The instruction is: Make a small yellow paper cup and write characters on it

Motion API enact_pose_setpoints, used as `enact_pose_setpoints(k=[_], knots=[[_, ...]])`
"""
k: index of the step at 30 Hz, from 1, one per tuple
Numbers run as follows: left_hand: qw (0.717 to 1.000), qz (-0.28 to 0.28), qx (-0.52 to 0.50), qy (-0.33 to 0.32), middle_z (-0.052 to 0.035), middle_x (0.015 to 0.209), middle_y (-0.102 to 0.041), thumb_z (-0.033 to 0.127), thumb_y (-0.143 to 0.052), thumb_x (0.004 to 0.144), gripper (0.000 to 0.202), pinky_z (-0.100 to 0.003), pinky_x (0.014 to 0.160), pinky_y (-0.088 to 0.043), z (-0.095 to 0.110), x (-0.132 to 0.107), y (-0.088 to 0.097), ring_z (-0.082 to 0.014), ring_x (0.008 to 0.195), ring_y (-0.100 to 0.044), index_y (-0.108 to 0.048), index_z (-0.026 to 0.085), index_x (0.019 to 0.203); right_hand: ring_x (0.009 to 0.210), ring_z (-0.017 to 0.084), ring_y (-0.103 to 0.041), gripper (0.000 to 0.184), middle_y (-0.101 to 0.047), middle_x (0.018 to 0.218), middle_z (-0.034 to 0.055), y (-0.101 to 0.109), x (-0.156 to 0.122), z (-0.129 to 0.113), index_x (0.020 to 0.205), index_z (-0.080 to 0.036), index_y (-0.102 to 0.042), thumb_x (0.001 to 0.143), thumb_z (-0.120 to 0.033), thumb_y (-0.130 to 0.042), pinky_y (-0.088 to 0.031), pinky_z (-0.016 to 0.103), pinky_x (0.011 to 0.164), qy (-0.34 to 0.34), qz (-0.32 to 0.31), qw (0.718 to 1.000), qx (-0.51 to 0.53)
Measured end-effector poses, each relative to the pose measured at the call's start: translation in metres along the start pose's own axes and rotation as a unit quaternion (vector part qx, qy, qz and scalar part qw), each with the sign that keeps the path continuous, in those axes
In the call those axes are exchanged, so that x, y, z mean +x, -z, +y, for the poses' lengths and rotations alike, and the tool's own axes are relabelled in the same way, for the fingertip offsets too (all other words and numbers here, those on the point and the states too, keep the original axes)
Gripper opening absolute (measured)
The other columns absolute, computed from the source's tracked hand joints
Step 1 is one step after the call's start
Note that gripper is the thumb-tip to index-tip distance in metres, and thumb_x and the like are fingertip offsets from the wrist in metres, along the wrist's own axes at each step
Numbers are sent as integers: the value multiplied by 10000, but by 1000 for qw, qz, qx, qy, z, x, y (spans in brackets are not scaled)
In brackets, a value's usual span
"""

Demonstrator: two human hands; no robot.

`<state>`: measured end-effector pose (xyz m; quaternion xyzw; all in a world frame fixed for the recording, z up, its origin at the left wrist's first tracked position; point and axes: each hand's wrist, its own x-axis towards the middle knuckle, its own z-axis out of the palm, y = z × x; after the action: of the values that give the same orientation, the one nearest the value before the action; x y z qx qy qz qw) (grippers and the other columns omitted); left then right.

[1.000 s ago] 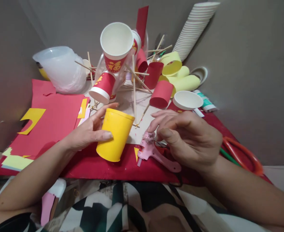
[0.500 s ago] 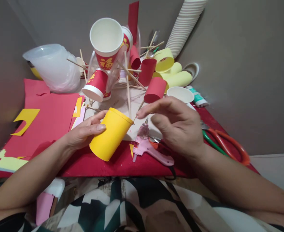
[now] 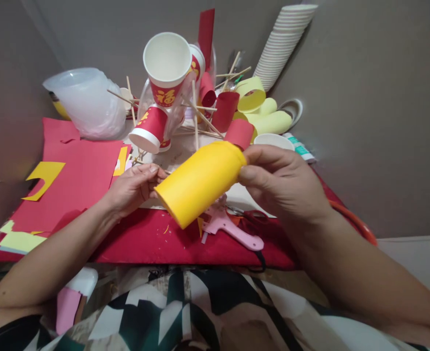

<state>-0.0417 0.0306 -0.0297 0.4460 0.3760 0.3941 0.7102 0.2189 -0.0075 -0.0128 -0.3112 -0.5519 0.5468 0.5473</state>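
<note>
A yellow paper cylinder (image 3: 202, 181) hangs tilted above the table's front. My right hand (image 3: 286, 183) pinches its upper right end between thumb and fingers. Beside the lower left end is my left hand (image 3: 136, 185), its thumb pressed to curled fingers; anything between them is too small or hidden to make out. Partly behind the cylinder lies a pink glue gun (image 3: 233, 231). A red paper tube (image 3: 240, 133) shows just past the cylinder's upper end.
Red paper sheets (image 3: 79, 180) lie at left with a yellow cut-out (image 3: 48, 170). Red printed paper cups (image 3: 167, 63) and wooden sticks (image 3: 195, 117) stand at the back. A stack of white cups (image 3: 283, 46) leans at right. Orange-handled scissors (image 3: 354, 219) lie beyond my right wrist.
The yellow cylinder has passed from my left hand to my right, rising and turning to lean further over. My left fingers have come off its side and closed near its lower end.
</note>
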Motion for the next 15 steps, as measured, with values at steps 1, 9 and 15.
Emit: enact_pose_setpoints(k=[1,9,15], knots=[[1000,1,1,-3,8,648,-690,313,-821,747,217,-165,523,-500,0,1,2,-82,533,-622,-699,133,747,594,99,-639,212,-709,703,-40,1,1,-1,772,-257,-756,724,-427,-873,-544,212,558,-8,3,1000,21],[1000,-21,9,-15,59,425,-526,414,-862,693,357,-138,376,-371,-1,-2,-2,-44,351,-455,-633,146,635,493,109,-603,282,-689,659,-30,-2,1,1,789,-238,-713,747,-486,-841,-538,236,466,-66,-29,997,32],[999,-32,36,-1,20,576,-668,409,-863,726,324,-151,442,-453,-8,-3,1,-63,444,-584,-699,130,743,541,116,-597,297,-662,661,-16,0,-1,3,790,-232,-692,789,-508,-801,-506,242,498,-70,-51,995,-39]])
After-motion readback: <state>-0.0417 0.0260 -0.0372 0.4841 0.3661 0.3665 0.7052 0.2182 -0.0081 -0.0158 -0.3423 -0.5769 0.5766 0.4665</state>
